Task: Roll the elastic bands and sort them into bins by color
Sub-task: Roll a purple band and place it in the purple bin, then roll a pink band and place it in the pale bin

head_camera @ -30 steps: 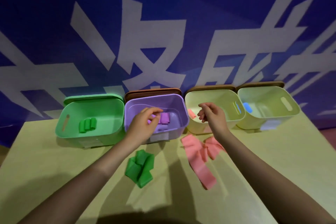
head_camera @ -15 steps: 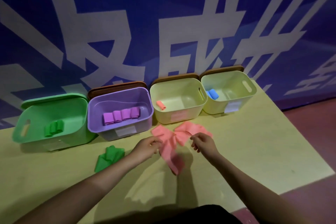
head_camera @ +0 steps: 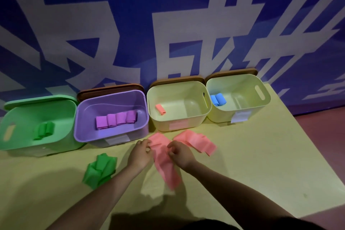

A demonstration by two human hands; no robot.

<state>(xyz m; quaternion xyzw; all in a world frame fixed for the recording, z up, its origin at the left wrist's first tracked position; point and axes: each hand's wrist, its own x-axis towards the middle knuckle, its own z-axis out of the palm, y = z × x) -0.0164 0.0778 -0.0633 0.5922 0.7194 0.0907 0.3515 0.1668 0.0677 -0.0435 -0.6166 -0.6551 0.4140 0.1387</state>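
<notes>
- The long flat pink elastic band (head_camera: pixel 164 162) lies on the yellow table (head_camera: pixel 252 164), just in front of the bins, with one end running toward me between my hands. More loose pink bands (head_camera: pixel 196 141) lie folded beside it on the right.
- My left hand (head_camera: pixel 141 154) pinches the band's left edge with curled fingers. My right hand (head_camera: pixel 180 154) grips the right edge in the same way. Both hold the same strip near its far end.
- I judge the step in hand is to start the roll. For a good roll I would first pull this strip free from the other pink bands, so that they are not caught inside.
- Then I would fold the end tight and keep both edges level, otherwise the roll becomes a cone.
- The pale yellow plastic bin (head_camera: pixel 179 125) directly behind holds one small pink roll (head_camera: pixel 161 109); there the new roll should go.
- The crumpled green bands (head_camera: pixel 100 171) wait at the left, well apart.
</notes>
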